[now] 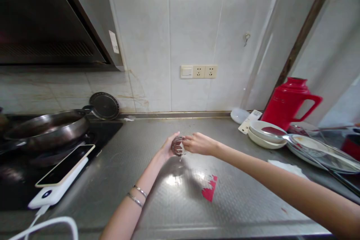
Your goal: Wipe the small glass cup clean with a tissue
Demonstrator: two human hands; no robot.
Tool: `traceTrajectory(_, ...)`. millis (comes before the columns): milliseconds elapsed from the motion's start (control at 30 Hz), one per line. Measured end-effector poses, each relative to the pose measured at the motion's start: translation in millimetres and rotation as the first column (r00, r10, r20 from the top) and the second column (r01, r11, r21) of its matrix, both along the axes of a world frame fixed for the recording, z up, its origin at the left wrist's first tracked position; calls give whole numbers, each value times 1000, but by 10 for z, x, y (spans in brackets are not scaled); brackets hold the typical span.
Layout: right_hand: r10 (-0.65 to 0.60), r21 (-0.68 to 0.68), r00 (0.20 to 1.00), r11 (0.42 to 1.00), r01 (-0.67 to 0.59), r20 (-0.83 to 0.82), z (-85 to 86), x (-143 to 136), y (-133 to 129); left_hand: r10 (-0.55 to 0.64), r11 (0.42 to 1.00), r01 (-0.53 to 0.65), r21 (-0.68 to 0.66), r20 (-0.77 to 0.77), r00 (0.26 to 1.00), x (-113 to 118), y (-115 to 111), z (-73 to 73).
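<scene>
Both hands meet above the middle of the stainless-steel surface (157, 202), grasping a small, dark, rounded object (177, 146), seemingly a glass or small jar, though blur leaves its kind uncertain. The left hand (168, 149) cups it from the left and below; the right hand (199, 144) closes its fingers on the right side, near the top. The object is held just clear of the surface, well in from every edge. Judged risk: a wet sheen lies directly beneath, so damp fingers could lose their grip and let the object drop onto the metal and roll. A red scrap (209, 190) lies beside the sheen, toward the near edge. At the left edge, a phone (66, 169) rests on a white power bank (57, 191) beside a pan (46, 129) on the hob; spilled water spreading leftward could reach them. Toward the right edge stand stacked white bowls (266, 135), a glass lid (323, 153) and a red jug (289, 101), crowding any sideways movement of the right arm.
</scene>
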State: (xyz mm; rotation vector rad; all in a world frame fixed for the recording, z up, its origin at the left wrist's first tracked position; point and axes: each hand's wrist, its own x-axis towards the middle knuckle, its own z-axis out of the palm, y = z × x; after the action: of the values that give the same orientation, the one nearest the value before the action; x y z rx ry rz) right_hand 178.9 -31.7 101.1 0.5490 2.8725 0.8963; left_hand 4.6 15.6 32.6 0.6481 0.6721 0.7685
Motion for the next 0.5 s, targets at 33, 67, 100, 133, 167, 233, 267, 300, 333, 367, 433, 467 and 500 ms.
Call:
traceTrajectory(33, -37, 4, 999, 999, 37, -10, -5, -2, -3, 31, 999, -31, 7, -4, 999, 12, 5, -5)
traceTrajectory(67, -63, 9, 998, 998, 63, -16, -10, -5, -9, 63, 998, -63, 15, 1, 998, 23, 8, -8)
traceTrajectory(100, -82, 12, 996, 997, 82, -20, -15, -11, -17, 93, 995, -93, 27, 15, 996, 31, 8, -8)
traceTrajectory(133, -99, 11, 995, 995, 100, -23, -20, -19, -28, 121, 992, -123, 43, 36, 992, 37, 6, -6)
traceTrajectory(167, -120, 3, 992, 993, 120, -30, -26, -30, -42, 152, 986, -155, 62, 54, 987, 40, 3, -1)
traceTrajectory(233, -175, -31, 983, 984, 173, -64, -49, -62, -82, 215, 970, -222, 97, 76, 974, 38, -8, 18)
traceTrajectory(267, -207, -55, 974, 978, 203, -94, -67, -86, -108, 241, 962, -250, 109, 87, 967, 35, -16, 30)
traceTrajectory(300, -244, -78, 961, 969, 235, -133, -92, -114, -137, 257, 957, -268, 113, 105, 961, 32, -25, 44)
traceTrajectory(333, -282, -103, 943, 958, 267, -178, -123, -149, -169, 257, 956, -272, 110, 131, 957, 29, -38, 59)
traceTrajectory(367, -323, -129, 919, 945, 301, -226, -159, -189, -202, 246, 959, -265, 103, 165, 955, 27, -52, 72)
traceTrajectory(433, -417, -197, 853, 907, 371, -315, -240, -285, -267, 216, 965, -245, 97, 238, 947, 31, -85, 92)
traceTrajectory(467, -464, -238, 811, 884, 402, -356, -282, -338, -296, 215, 964, -247, 95, 266, 940, 37, -100, 96)
traceTrajectory(500, -508, -281, 767, 860, 426, -392, -323, -394, -319, 229, 960, -265, 94, 287, 930, 44, -112, 95)
